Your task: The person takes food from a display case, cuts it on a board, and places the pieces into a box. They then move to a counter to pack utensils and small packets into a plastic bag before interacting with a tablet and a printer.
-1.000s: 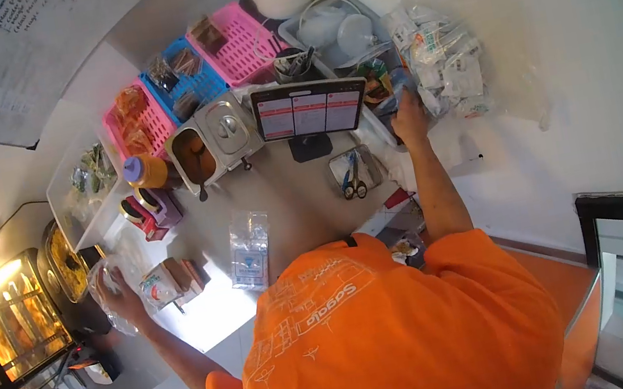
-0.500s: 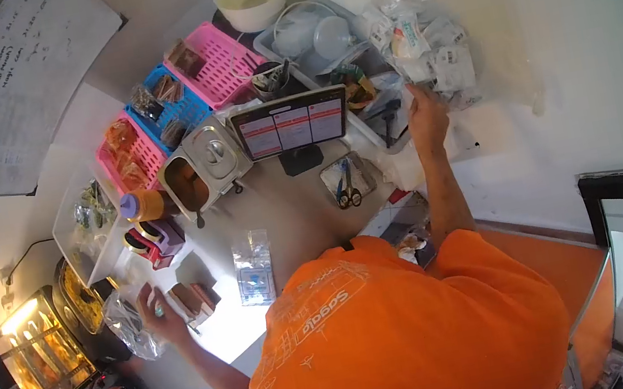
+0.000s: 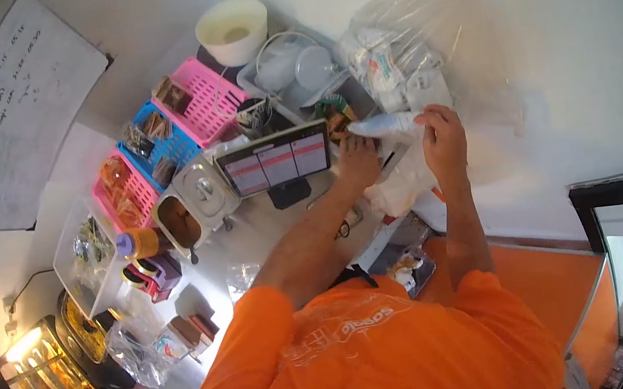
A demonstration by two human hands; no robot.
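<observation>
A whitish plastic packet (image 3: 391, 125) stretches sideways between my two hands, in front of a large clear bag of similar packets (image 3: 397, 67). My right hand (image 3: 445, 139) pinches its right end between thumb and fingers. At the packet's left end, just right of the tablet (image 3: 278, 160), the bent fingers of my left hand (image 3: 358, 161) close at its lower edge, with the fingertips partly hidden. Below the hands lies a crumpled pale plastic sheet (image 3: 402, 188). My left forearm covers most of the small tray with the scissors (image 3: 344, 229).
Pink (image 3: 207, 100) and blue baskets (image 3: 161, 137) of packets stand at the back left, near a steel food container (image 3: 181, 221) and an orange bottle (image 3: 138, 243). A lit warming cabinet (image 3: 44, 379) is far left. A white bowl (image 3: 233, 32) sits at the back.
My left hand has crossed from the clear plastic at the left to beside the tablet. My right hand has come slightly back and right, now with a packet. The view has shifted slightly.
</observation>
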